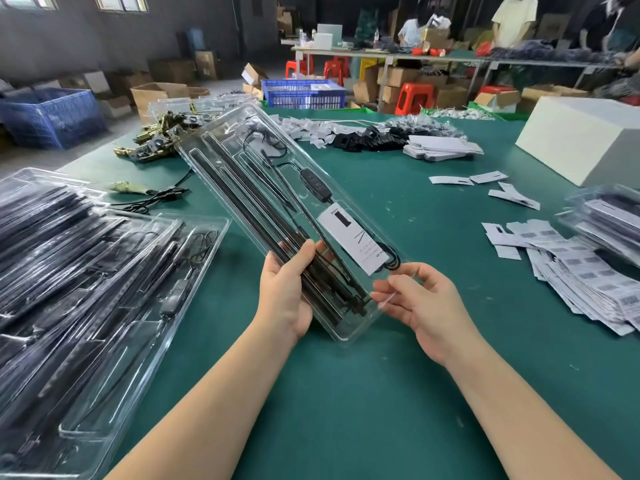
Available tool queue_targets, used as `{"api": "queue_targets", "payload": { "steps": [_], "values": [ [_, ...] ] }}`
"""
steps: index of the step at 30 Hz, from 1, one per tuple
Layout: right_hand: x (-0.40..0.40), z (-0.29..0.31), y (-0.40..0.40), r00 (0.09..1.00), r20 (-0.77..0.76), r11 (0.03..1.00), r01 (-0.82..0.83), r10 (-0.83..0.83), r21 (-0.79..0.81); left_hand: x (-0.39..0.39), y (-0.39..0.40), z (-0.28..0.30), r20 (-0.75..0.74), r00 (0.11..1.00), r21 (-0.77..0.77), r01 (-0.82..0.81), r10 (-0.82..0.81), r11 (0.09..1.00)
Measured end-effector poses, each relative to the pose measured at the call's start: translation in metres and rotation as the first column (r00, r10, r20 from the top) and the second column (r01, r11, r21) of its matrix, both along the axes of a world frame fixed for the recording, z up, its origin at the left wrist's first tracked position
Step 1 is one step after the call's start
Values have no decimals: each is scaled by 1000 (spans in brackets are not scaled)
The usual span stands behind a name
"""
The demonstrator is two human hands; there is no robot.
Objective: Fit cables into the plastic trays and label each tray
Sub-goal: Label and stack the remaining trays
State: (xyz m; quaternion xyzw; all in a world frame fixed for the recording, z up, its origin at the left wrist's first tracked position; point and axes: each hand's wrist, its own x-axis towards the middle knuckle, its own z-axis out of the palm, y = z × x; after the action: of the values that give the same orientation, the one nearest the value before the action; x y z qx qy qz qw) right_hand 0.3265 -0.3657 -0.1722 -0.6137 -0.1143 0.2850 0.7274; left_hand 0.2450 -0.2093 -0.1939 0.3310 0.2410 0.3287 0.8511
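Both hands hold one clear tray above the green bench: your left hand is curled around its near edge, your right hand pinches the corner. Press the white label flat and keep the cable inside its groove.

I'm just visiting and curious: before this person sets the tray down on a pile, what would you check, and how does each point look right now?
1. Label in the tray: ok. A white label lies inside the clear tray.
2. Cable seated: cannot tell. The cable loops near the tray's edge beside the label.
3. Black rods in their channels: ok. The rods lie lengthwise.
4. Grip: ok. The left hand grips the near end, and the right hand pinches the corner.
5. Place to set it: ok. A pile of filled trays lies to the left.
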Motion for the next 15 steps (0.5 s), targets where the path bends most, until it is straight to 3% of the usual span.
{"api": "queue_targets", "payload": {
  "steps": [9,15],
  "values": [
    [1,-6,2,998,44,998,44,-42,-42,1,1,-2,-52,999,-51,0,-3,999],
    [2,-11,3,942,330,992,96,-63,-85,1,7,-4,-55,998,-106,13,-19,994]
  ]
}}
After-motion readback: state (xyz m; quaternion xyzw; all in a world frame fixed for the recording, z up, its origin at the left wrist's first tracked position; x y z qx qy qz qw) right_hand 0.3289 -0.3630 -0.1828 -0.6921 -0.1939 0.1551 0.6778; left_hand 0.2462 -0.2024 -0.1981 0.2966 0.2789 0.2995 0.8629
